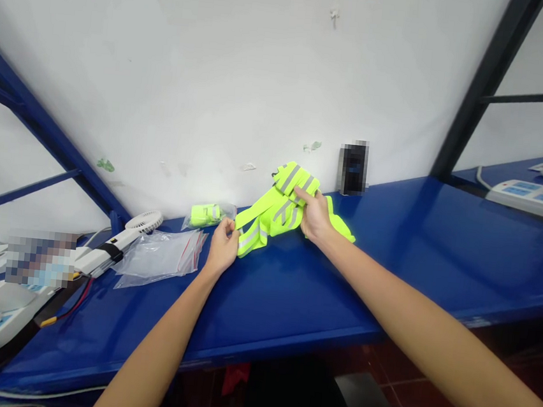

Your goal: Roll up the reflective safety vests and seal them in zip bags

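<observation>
A neon-yellow reflective vest (280, 214) with grey stripes lies bunched over the blue table, held between my two hands. My left hand (224, 245) pinches its left end, fingers closed on the fabric. Wrapped around the upper right part, my right hand (316, 215) has its thumb across a folded, striped section. Some loose fabric hangs out to the right behind that hand. Just beyond my left hand, a small yellow bundle in a clear bag (206, 214) rests by the wall.
Clear zip bags (163, 257) lie left of my left hand, near a white handheld fan (143, 222). White power strips (7, 306) and cables crowd the far left. A blurred black object (353, 168) stands against the wall. The blue table's front edge (287, 342) is close to me.
</observation>
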{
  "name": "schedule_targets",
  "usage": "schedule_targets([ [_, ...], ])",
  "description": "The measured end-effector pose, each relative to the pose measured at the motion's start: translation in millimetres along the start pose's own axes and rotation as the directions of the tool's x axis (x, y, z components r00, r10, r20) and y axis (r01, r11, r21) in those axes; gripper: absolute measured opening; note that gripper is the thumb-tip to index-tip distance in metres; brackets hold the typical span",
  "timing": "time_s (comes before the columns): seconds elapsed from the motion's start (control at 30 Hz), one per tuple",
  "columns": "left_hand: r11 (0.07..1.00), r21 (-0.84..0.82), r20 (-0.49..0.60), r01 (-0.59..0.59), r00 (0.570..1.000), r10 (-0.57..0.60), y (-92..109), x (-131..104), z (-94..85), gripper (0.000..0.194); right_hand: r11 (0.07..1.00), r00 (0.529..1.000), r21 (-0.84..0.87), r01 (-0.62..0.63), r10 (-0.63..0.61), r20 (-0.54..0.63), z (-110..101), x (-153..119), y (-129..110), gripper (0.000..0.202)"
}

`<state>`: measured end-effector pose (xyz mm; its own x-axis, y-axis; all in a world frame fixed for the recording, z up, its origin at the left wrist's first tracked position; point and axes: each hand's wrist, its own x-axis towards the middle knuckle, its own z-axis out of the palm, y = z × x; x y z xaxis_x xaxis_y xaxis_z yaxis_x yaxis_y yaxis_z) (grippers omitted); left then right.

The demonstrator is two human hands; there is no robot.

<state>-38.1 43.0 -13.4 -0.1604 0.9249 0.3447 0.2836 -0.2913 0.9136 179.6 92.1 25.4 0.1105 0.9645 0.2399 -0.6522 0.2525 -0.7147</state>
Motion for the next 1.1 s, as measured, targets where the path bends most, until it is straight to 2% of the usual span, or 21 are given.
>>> schedule_targets([
  [0.1, 0.988, -0.112, 0.023, 0.102, 0.995, -0.101, 4, 0, -0.1, 0.029, 1.000, 1.000, -0.013, 0.017, -0.017, -0.003, 0, 0, 0, 0.033],
  [0.2, 0.963, -0.215, 0.048, 0.164, 0.986, -0.158, 7, -1, 0.0, 0.048, 1.000, 0.999, -0.013, 0.024, -0.024, -0.036, -2, 3, 1, 0.033],
  [0.37, 0.928, -0.358, 0.156, 0.106, 0.986, -0.053, 10, -6, -0.7, 0.081, 1.000, 0.999, 0.009, 0.020, -0.020, -0.035, -4, 6, 1, 0.036],
  [0.43, 0.922, -0.381, 0.129, 0.073, 0.991, -0.025, 11, -8, -1.6, 0.080, 1.000, 0.999, 0.026, 0.007, -0.006, -0.032, -4, 6, -1, 0.037],
  [0.53, 0.927, -0.374, 0.045, 0.025, 0.999, -0.009, 12, -10, -2.2, 0.062, 0.996, 0.998, 0.078, -0.036, 0.040, -0.054, -4, 7, -4, 0.035],
  [0.6, 0.933, -0.360, 0.033, 0.024, 0.999, -0.013, 13, -10, -1.2, 0.055, 0.994, 0.996, 0.101, -0.050, 0.056, -0.066, -4, 8, -5, 0.035],
  [0.77, 0.909, -0.393, 0.099, 0.137, 0.989, -0.106, 16, -10, 2.9, 0.066, 0.996, 0.996, 0.083, -0.030, 0.036, -0.078, -7, 10, 0, 0.038],
  [0.97, 0.823, -0.498, 0.342, 0.274, 0.934, -0.104, 28, -15, 0.1, 0.095, 0.994, 0.988, 0.107, 0.001, 0.016, -0.156, -7, 12, -3, 0.037],
  [1.03, 0.809, -0.503, 0.359, 0.305, 0.925, -0.125, 31, -15, -0.2, 0.093, 0.991, 0.986, 0.130, 0.003, 0.019, -0.168, -6, 12, -5, 0.035],
  [1.1, 0.806, -0.489, 0.321, 0.332, 0.928, -0.188, 30, -11, 0.6, 0.085, 0.991, 0.986, 0.136, 0.010, 0.013, -0.164, -5, 11, -7, 0.034],
])
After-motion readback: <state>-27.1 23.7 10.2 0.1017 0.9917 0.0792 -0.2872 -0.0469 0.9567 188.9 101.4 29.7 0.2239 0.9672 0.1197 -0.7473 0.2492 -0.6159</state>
